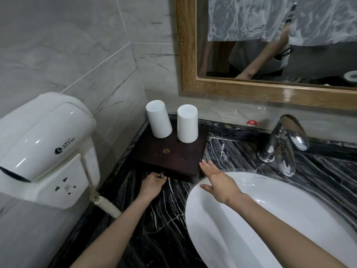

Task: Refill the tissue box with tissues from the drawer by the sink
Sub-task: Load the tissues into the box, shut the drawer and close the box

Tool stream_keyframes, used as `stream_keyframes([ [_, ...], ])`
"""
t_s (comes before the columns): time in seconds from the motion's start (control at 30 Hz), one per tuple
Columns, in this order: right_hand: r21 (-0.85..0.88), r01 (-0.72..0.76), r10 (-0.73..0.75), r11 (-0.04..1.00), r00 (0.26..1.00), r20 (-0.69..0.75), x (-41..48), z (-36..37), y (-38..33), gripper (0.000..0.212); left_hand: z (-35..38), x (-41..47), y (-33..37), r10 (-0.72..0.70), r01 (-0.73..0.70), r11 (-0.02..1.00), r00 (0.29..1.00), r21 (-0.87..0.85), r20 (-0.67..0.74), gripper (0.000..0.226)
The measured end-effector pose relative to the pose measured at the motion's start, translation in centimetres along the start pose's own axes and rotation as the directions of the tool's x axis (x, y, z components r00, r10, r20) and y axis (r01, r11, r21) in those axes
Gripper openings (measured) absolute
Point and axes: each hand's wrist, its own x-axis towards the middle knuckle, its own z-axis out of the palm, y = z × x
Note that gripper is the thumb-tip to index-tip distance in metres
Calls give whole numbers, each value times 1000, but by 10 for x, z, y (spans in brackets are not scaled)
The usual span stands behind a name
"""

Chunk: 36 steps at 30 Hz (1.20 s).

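Note:
A dark brown wooden box (170, 153) with a drawer in its front stands on the black marble counter, left of the sink. The drawer looks closed. My left hand (152, 185) pinches the small metal knob (161, 174) on the drawer front. My right hand (218, 179) is flat with fingers spread, its fingertips touching the box's front right corner. No tissues or tissue box are in view.
Two white cups (158, 118) (187, 123) stand upside down on the wooden box. A white basin (270, 219) and chrome tap (284, 144) lie to the right. A wall hair dryer (42, 144) with coiled cord hangs at left. A wood-framed mirror (270, 91) is behind.

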Motion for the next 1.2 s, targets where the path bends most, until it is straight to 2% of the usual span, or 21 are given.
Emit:
stream_keyframes([
  [0.1,-31,7,-8,999,1000,-15,7,3,-7,72,5,6,-2,-57,53,982,998,-183,-15,33],
  [0.2,-25,-13,11,1000,998,-59,14,6,-15,68,7,9,2,-139,131,905,990,-404,10,35],
  [0.37,-68,-40,28,997,985,-168,19,8,-20,60,7,11,6,-199,184,828,980,-530,28,30],
  [0.5,-39,-38,30,999,982,-186,21,10,-18,58,10,14,7,-231,207,763,972,-612,40,7],
  [0.6,-42,-30,21,999,980,-200,22,10,-17,54,11,18,8,-229,189,747,973,-637,21,8],
  [0.77,-48,-25,16,999,983,-184,22,10,-15,52,6,17,13,-236,205,768,971,-606,29,28],
  [0.97,-20,-40,37,999,989,-140,24,6,-10,55,8,8,12,-222,197,808,975,-555,23,28],
  [1.03,16,-33,34,999,995,-97,24,2,-6,60,10,-1,15,-189,177,830,981,-528,31,29],
  [1.13,109,-6,8,994,1000,-16,19,-4,1,68,16,-16,21,-164,177,841,984,-512,71,14],
  [1.2,165,4,3,986,999,-40,10,-5,4,69,22,-21,20,-142,159,869,987,-469,72,26],
])
